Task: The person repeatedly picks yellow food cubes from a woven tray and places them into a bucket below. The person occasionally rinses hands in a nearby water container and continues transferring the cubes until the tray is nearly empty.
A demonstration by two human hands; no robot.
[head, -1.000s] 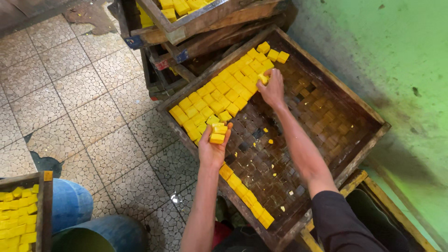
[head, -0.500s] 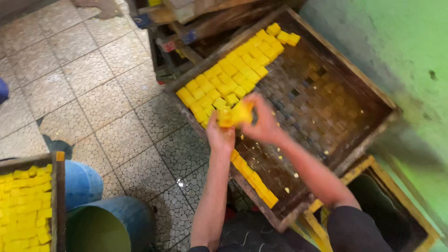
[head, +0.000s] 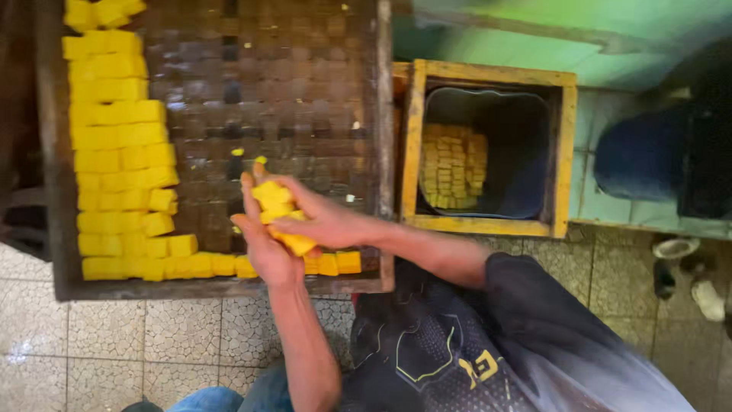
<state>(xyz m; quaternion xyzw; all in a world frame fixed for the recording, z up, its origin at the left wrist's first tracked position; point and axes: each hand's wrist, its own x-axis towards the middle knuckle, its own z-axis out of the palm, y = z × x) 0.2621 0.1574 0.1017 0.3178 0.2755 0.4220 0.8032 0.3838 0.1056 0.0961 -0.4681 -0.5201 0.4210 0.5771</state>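
Both hands meet over the near edge of a wide wooden tray with a dark woven bottom. My left hand cups a small stack of yellow cubes from below. My right hand presses on the same stack from the right side. Rows of yellow cubes fill the tray's left part and run along its near edge. The rest of the tray's bottom is bare.
To the right of the tray stands a yellow wooden frame around a dark bin with yellow cubes at its bottom. A blue barrel stands farther right. Cracked floor tiles lie below the tray.
The view has swung right, so the tray now sits at the left and the framed bin is in view. My right hand came off the far rows and joined the left on the stack.
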